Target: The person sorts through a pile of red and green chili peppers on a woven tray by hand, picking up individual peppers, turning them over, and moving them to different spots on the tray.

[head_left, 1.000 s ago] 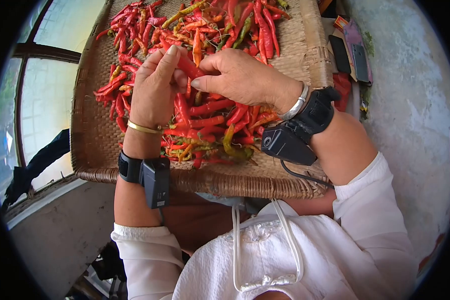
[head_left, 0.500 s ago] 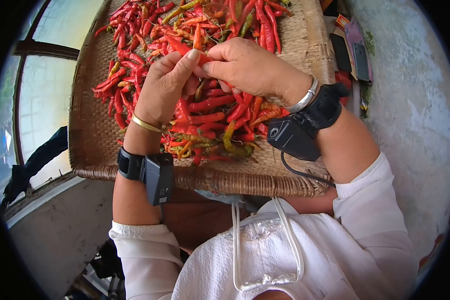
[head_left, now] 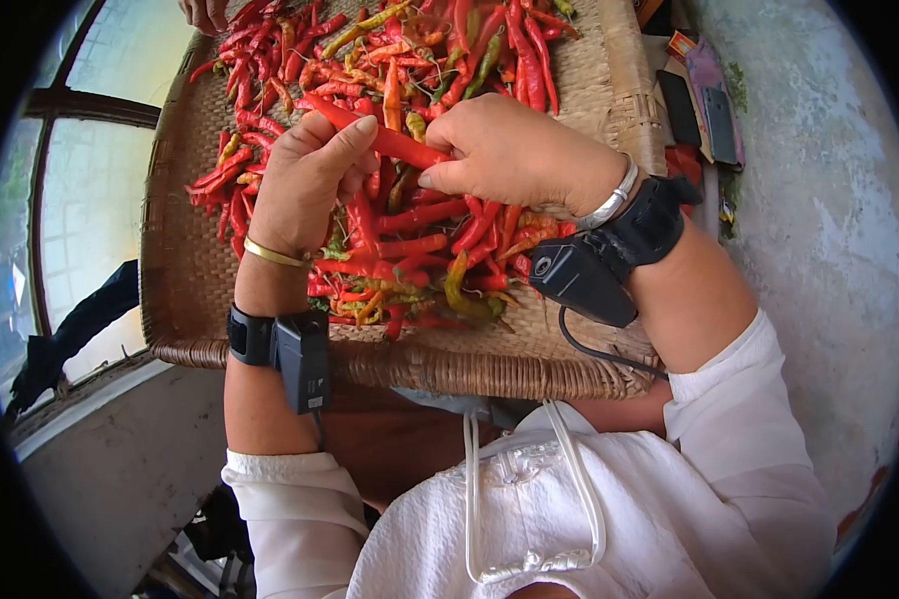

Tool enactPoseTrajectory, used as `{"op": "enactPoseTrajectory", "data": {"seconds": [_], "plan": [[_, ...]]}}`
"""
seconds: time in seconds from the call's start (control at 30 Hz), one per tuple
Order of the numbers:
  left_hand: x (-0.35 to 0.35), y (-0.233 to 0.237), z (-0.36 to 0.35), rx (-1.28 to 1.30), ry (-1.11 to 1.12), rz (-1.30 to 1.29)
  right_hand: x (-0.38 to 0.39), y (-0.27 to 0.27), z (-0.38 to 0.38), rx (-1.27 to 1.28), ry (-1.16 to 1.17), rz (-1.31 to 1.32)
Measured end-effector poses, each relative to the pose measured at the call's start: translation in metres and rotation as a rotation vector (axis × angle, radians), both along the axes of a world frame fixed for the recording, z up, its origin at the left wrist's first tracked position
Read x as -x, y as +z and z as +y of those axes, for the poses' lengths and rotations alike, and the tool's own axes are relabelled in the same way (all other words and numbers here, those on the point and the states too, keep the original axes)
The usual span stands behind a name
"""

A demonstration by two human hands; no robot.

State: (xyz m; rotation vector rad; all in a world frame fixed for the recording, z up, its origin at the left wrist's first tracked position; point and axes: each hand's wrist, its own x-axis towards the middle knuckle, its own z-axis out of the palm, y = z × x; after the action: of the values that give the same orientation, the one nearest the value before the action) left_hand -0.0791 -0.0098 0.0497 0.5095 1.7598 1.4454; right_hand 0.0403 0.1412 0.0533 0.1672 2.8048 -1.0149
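A long red chili pepper [head_left: 398,146] stretches between my two hands above the pile. My left hand [head_left: 308,178] grips it with the thumb pressed on top. At the pepper's right end, the thumb and fingers of my right hand [head_left: 517,150] are pinched together on it; the very tip is hidden by them. Beneath lie many red chili peppers [head_left: 417,218], some orange or greenish, on a woven basket tray [head_left: 185,299].
Another person's hand [head_left: 206,12] reaches over the tray's far left corner. A phone [head_left: 719,125] and other small items lie right of the tray, near a worn wall [head_left: 819,200]. Windows [head_left: 95,200] stand on the left. A cable [head_left: 609,351] hangs from my right wrist device.
My hands have moved apart and slightly lower, so more of the red chili pepper shows between them. The other person's hand has appeared at the top left.
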Motion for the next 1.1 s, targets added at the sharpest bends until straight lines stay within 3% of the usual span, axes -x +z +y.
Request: {"op": "enactPoseTrajectory", "data": {"seconds": [0.1,0.27,0.37,0.47,0.53,0.6,0.67,0.73,0.8,0.9,1.0,1.1], "plan": [[0.014,0.004,-0.003,0.018,0.107,0.045,-0.011,0.001,0.001,-0.227,0.028,-0.009],[0.033,0.001,-0.002,-0.046,0.093,0.073,-0.013,-0.006,-0.009,-0.357,0.083,-0.069],[0.025,0.007,0.011,-0.595,0.094,-0.192,-0.012,-0.006,-0.014,-0.358,0.109,-0.038],[0.017,0.008,0.021,-0.648,0.141,-0.195,-0.012,-0.006,-0.015,-0.367,0.121,-0.029],[0.022,-0.003,0.017,-0.548,0.147,-0.129,-0.012,-0.009,-0.015,-0.375,0.13,-0.041],[0.024,-0.009,0.014,-0.036,0.033,0.191,-0.013,-0.008,-0.015,-0.371,0.136,-0.046],[0.021,-0.013,0.01,0.024,0.024,0.27,-0.013,-0.007,-0.015,-0.363,0.136,-0.05],[0.022,-0.021,0.006,0.214,-0.108,0.672,-0.013,-0.008,-0.015,-0.331,0.161,-0.035],[0.013,-0.025,0.006,0.173,-0.107,0.799,-0.012,-0.01,-0.018,-0.334,0.188,-0.028],[0.002,-0.022,0.014,0.462,-0.305,1.047,-0.012,-0.011,-0.022,-0.349,0.224,-0.03],[-0.005,-0.023,0.021,0.592,-0.338,1.154,-0.011,-0.015,-0.023,-0.36,0.228,-0.032],[0.001,-0.034,0.021,0.511,-0.385,1.179,-0.011,-0.017,-0.023,-0.368,0.226,-0.026]]}}
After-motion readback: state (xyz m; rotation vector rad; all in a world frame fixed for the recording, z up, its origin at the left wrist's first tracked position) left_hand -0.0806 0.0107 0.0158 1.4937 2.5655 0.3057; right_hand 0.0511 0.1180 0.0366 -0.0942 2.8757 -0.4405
